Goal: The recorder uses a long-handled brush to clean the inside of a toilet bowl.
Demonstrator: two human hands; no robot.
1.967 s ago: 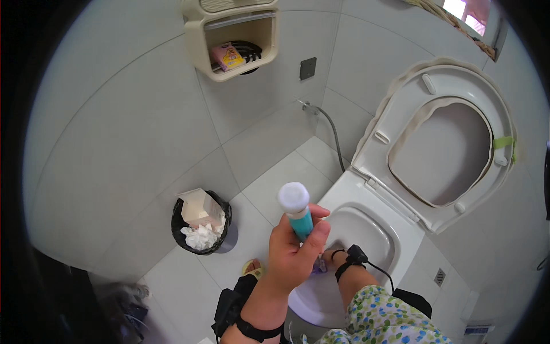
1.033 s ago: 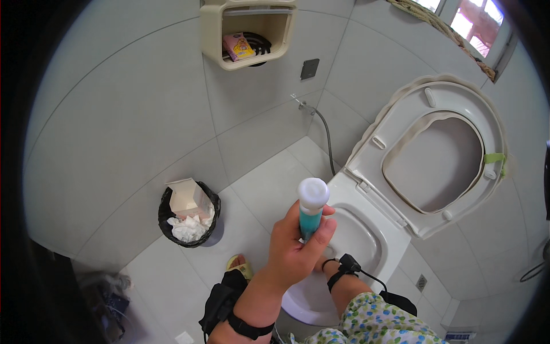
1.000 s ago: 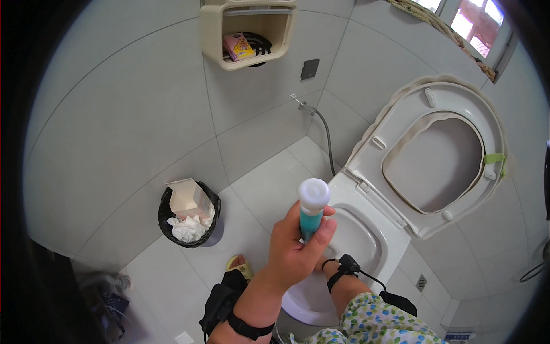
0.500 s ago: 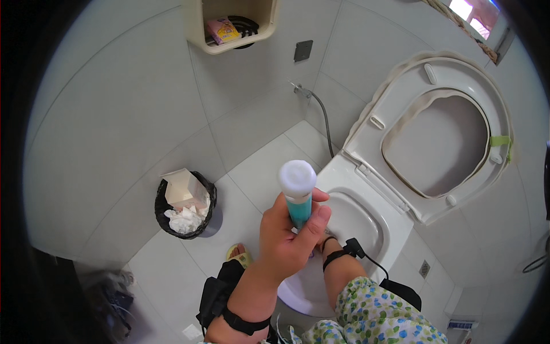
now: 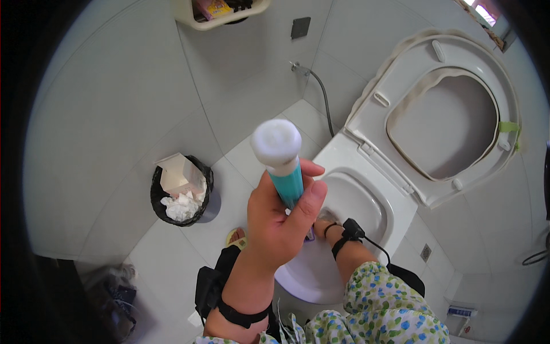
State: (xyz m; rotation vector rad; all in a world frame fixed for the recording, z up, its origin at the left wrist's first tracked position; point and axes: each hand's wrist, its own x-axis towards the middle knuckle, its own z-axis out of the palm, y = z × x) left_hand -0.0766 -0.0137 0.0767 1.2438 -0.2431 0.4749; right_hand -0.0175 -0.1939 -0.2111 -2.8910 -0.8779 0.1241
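Note:
My left hand (image 5: pixel 278 221) is closed around a teal handle with a rounded white knob (image 5: pixel 277 143) on its upper end. Its lower end is hidden behind my hand, over the toilet bowl (image 5: pixel 369 209). Farther down, my right hand (image 5: pixel 322 228) reaches into the bowl, its fingers mostly covered by my left hand. Beside it shows a small part of a purple thing (image 5: pixel 311 234); I cannot make out what it is, or whether the right hand grips it.
The toilet seat and lid (image 5: pixel 381 114) stand raised, with a fabric cover. To the left, a black-lined trash bin (image 5: pixel 209 192) holds a carton (image 5: pixel 180 175) and crumpled tissue (image 5: pixel 181 206). A grey hose (image 5: pixel 326 100) runs from a wall valve. A cream holder (image 5: pixel 229 20) hangs above.
The white-knobbed handle has risen and tilted to the left in my left hand. The view has shifted down, and my right hand stays at the bowl.

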